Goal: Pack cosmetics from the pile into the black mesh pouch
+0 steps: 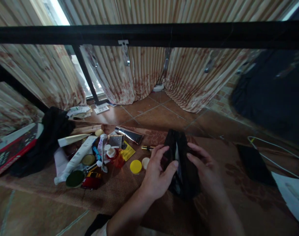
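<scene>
A black zip pouch [187, 177] stands on the brown cloth in front of me, its top parted along a pale-edged slit. My left hand [155, 173] grips its left side, thumb on the edge of the opening. Fingers of my right hand [208, 167] curl against the pouch's right side. Just left of my left hand lie a gold-and-black lipstick-like tube [147, 148], a yellow round lid [136, 167] and a white round lid [145, 163], partly covered by that hand. What lies inside the pouch is hidden.
Left is a pile of toiletries: a white tube [80, 155], an orange pump bottle [117, 159], a yellow sachet [128, 150], a dark tube [129, 134]. Beyond are a black bag [49, 137] and red box [32, 141]. A black flat item [255, 164] and white paper [290, 193] lie right.
</scene>
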Demonstrator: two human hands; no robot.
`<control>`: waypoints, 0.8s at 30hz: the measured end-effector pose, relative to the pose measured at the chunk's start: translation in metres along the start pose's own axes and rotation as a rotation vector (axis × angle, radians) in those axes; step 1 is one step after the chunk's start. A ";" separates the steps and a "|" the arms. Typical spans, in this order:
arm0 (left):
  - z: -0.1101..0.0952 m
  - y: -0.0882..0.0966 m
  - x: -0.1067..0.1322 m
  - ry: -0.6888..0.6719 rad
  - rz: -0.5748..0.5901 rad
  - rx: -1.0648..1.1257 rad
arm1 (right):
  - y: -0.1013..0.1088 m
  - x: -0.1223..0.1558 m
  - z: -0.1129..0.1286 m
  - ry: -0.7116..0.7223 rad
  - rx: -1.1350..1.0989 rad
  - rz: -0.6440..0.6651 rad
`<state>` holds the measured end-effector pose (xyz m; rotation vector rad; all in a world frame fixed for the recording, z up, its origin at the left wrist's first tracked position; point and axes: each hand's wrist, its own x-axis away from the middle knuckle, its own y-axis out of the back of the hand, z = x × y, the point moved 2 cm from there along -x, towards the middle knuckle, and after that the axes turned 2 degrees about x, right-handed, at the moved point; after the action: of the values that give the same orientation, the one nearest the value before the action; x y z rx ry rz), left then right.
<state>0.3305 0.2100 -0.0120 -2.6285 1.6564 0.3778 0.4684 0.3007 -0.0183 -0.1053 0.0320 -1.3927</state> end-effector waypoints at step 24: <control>0.014 0.045 -0.010 0.155 0.404 -1.144 | 0.011 -0.005 -0.009 -0.090 -0.109 -0.230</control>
<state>0.2839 0.2012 -0.0177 -2.9254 2.5789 1.5774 0.4774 0.3068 -0.0287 -0.2690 0.0210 -1.6143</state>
